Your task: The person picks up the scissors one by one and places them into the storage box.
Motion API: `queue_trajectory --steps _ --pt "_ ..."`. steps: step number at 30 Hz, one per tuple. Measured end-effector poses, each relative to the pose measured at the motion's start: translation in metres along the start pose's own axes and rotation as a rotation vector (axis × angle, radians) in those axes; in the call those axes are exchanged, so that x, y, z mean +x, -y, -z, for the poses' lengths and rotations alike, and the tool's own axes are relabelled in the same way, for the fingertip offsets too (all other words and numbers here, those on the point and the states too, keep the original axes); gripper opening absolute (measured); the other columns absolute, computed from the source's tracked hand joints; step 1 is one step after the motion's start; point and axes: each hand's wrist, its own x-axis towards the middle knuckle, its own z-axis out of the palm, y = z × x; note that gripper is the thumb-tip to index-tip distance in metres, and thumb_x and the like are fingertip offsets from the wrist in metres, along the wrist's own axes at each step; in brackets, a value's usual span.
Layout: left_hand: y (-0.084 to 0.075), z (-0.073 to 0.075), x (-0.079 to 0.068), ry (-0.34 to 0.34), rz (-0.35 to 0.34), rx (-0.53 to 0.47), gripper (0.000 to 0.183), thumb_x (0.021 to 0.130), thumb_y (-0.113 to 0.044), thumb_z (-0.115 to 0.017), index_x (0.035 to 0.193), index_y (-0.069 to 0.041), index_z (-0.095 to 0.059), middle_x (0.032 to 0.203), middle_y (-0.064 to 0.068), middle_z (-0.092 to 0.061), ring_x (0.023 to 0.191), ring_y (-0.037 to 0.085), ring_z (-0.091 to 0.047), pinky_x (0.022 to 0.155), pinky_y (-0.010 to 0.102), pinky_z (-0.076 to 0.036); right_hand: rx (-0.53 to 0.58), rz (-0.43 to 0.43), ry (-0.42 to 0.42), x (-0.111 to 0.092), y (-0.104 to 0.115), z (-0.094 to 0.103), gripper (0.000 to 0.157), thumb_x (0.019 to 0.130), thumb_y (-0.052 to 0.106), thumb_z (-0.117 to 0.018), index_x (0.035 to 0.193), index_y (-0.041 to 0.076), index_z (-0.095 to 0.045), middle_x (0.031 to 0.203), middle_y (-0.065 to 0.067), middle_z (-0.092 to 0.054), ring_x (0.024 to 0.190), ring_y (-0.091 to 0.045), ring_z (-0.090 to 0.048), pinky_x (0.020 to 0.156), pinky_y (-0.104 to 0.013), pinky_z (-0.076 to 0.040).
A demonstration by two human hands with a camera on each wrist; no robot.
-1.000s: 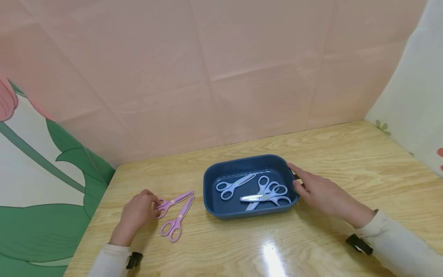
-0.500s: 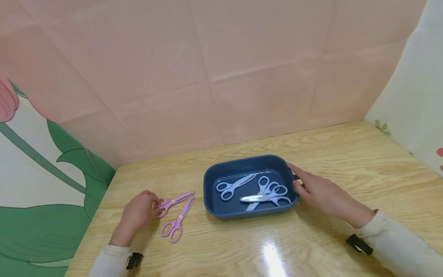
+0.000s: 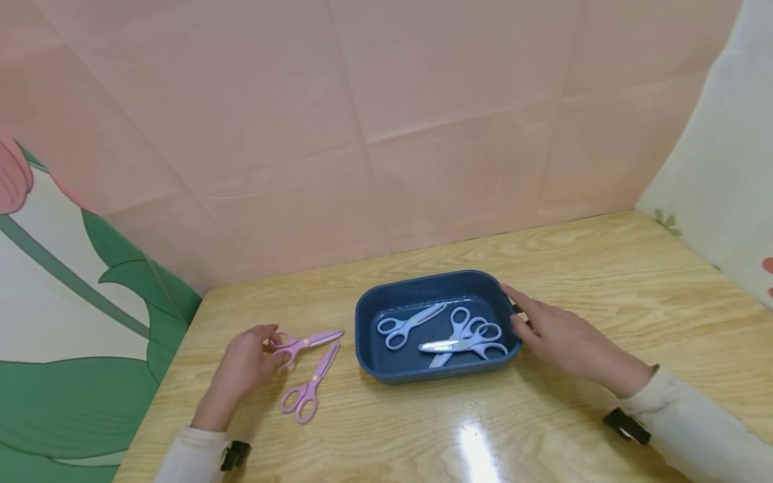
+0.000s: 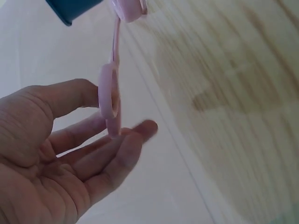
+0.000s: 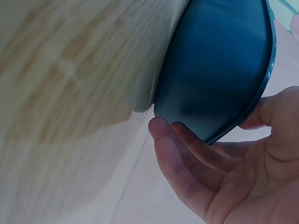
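Pink scissors (image 3: 304, 342), pinched by left hand (image 3: 243, 363), are best lifted clear of second pink pair (image 3: 313, 380); relaxed right hand (image 3: 564, 339) touches blue tray (image 3: 417, 293).

Pale wood-grain bench (image 3: 604, 288): brightly lit, one white glare streak towards me.
Dark-blue rectangular tray (image 3: 417, 294): small glints along its inner wall.
Light-blue plastic-handled scissors (image 3: 464, 345): upper blade flashes white.
My left grip (image 3: 244, 359) and right grip (image 3: 561, 335): soft shadows beneath.
Left wrist view: dimmer, hazy, low contrast.
Right wrist view: bluish, the bench grain smeared.
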Motion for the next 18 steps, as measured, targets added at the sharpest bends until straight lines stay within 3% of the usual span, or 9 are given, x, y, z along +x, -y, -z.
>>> queue_trajectory --steps 2,6,12,18 --pt "-0.0009 0.0004 0.0004 0.001 0.015 -0.028 0.046 0.082 -0.009 -0.078 0.122 0.006 -0.062 0.104 0.011 -0.073 0.091 0.028 -0.074 0.072 0.036 -0.061 0.001 -0.001 0.0 0.0 0.0 0.0001 0.058 0.105 0.027 -0.046 0.156 0.005 -0.029 0.135 -0.026 -0.059 0.114 -0.039 -0.065 0.091 -0.058 -0.054" --pt "-0.0017 0.001 0.0013 -0.008 0.042 -0.075 0.031 0.081 -0.003 -0.077 0.111 0.0 -0.068 0.105 0.013 -0.071 0.082 0.022 -0.073 0.06 0.025 -0.056 0.002 0.003 -0.002 -0.0001 -0.0003 -0.0001 0.058 0.105 0.027 -0.047 0.155 0.004 -0.029 0.134 -0.026 -0.06 0.113 -0.039 -0.066 0.091 -0.058 -0.054" --pt "-0.0019 0.0009 0.0022 -0.044 0.056 -0.093 0.022 0.082 -0.002 -0.078 0.103 -0.005 -0.071 0.114 0.018 -0.066 0.08 0.021 -0.07 0.056 0.022 -0.053 0.001 0.006 -0.007 -0.0001 -0.0005 -0.0006 0.058 0.104 0.026 -0.047 0.155 0.003 -0.03 0.132 -0.027 -0.061 0.112 -0.038 -0.066 0.09 -0.058 -0.054" --pt "-0.0018 0.0009 0.0024 -0.099 0.02 -0.08 0.02 0.079 -0.005 -0.082 0.097 -0.008 -0.074 0.114 0.014 -0.066 0.077 0.018 -0.066 0.057 0.022 -0.049 0.003 0.007 -0.008 0.0004 -0.0005 -0.0008 0.057 0.104 0.025 -0.047 0.155 0.003 -0.03 0.132 -0.027 -0.061 0.112 -0.038 -0.066 0.09 -0.057 -0.055"
